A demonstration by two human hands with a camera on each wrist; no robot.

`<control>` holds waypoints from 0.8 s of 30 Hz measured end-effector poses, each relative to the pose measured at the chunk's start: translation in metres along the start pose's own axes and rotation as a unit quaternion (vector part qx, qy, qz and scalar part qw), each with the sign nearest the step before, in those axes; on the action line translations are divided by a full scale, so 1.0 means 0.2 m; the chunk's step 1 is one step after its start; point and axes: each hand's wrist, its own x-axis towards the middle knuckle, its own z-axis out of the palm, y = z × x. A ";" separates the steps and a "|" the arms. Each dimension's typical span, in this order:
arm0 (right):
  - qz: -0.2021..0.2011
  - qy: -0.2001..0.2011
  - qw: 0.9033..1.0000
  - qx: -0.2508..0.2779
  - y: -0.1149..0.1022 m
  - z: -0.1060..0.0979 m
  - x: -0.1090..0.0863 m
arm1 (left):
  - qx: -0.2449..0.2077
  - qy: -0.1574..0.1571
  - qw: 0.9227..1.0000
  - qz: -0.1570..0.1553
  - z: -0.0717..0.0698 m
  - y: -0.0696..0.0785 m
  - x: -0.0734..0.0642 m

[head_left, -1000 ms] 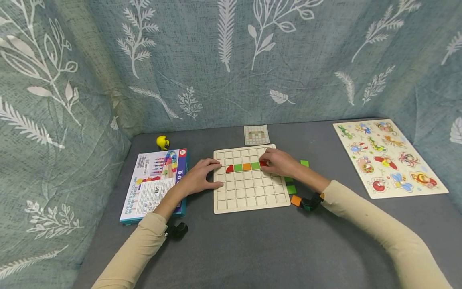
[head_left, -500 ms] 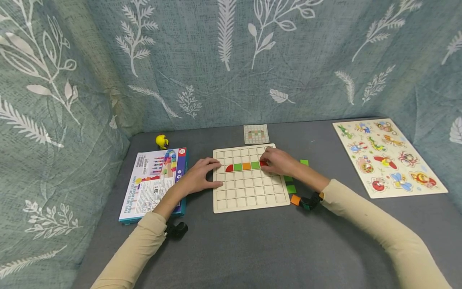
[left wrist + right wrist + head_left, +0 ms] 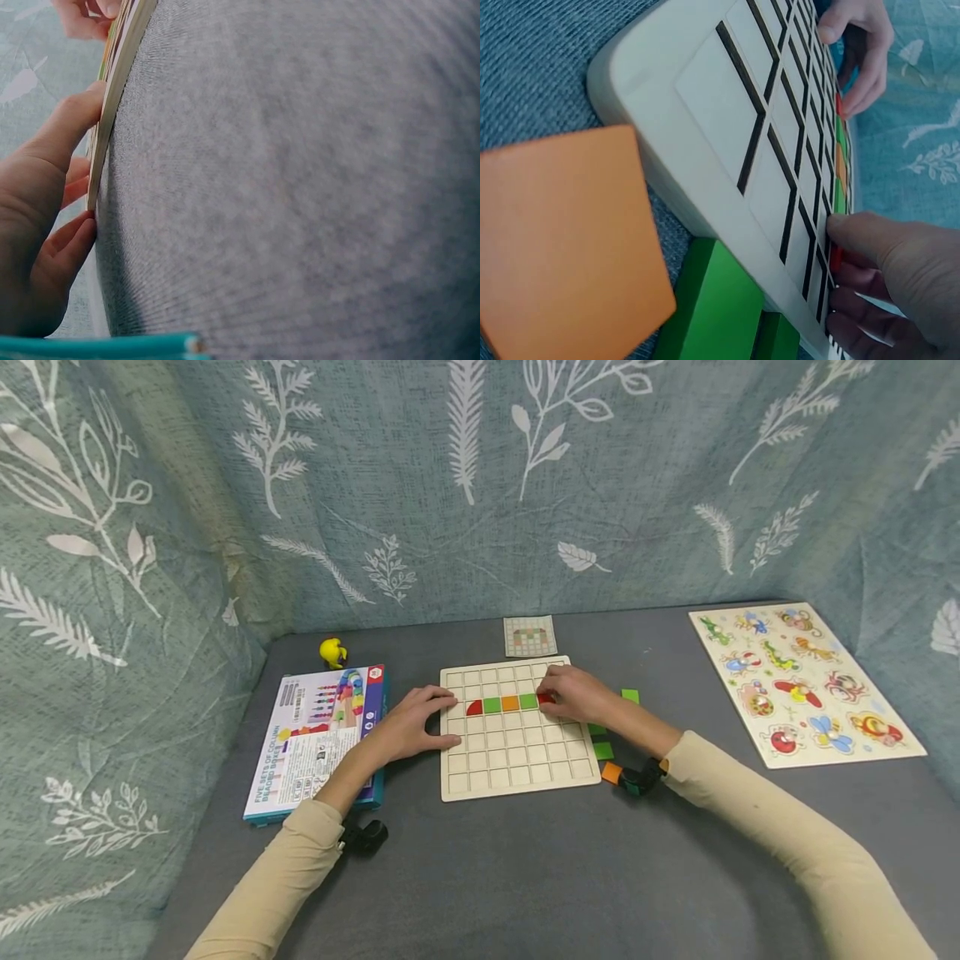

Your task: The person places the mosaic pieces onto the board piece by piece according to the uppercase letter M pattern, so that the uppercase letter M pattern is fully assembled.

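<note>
A pale wooden grid board [image 3: 519, 777] lies on the dark table. One row of it holds a red rounded tile [image 3: 475, 707], a green tile [image 3: 491, 705], an orange tile [image 3: 510, 703] and another green tile [image 3: 528, 701]. At the right end of that row my right hand [image 3: 581, 695] pinches a second red tile [image 3: 835, 257], mostly covered by the fingers. Thumb and fingers spread, my left hand [image 3: 411, 724] rests on the board's left edge. The left wrist view shows this hand [image 3: 45, 187] touching the board's edge.
Loose green tiles [image 3: 603, 751] and an orange tile [image 3: 611, 772] lie right of the board. Behind it is a small pattern card [image 3: 529, 647]. A bead-set box [image 3: 315, 743] and yellow toy [image 3: 333, 652] stand left; an insect picture board [image 3: 806, 685] lies right.
The head view has shifted slightly. Both hands keep their places on the board, the right one still at the red tile.
</note>
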 end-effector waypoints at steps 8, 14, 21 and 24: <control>-0.004 -0.014 1.000 0.012 0.00 -0.02 0.00 | 0.003 -0.001 1.000 0.002 0.00 -0.01 0.01; 0.004 -0.019 1.000 0.007 -0.01 -0.02 0.01 | 0.003 0.002 1.000 0.004 0.00 -0.01 0.01; 0.020 -0.022 0.999 -0.017 -0.04 -0.02 0.01 | 0.006 0.001 1.000 0.004 0.01 -0.01 0.01; 0.031 -0.023 0.999 -0.025 -0.05 -0.02 0.00 | 0.008 0.001 1.000 0.004 0.01 -0.01 0.02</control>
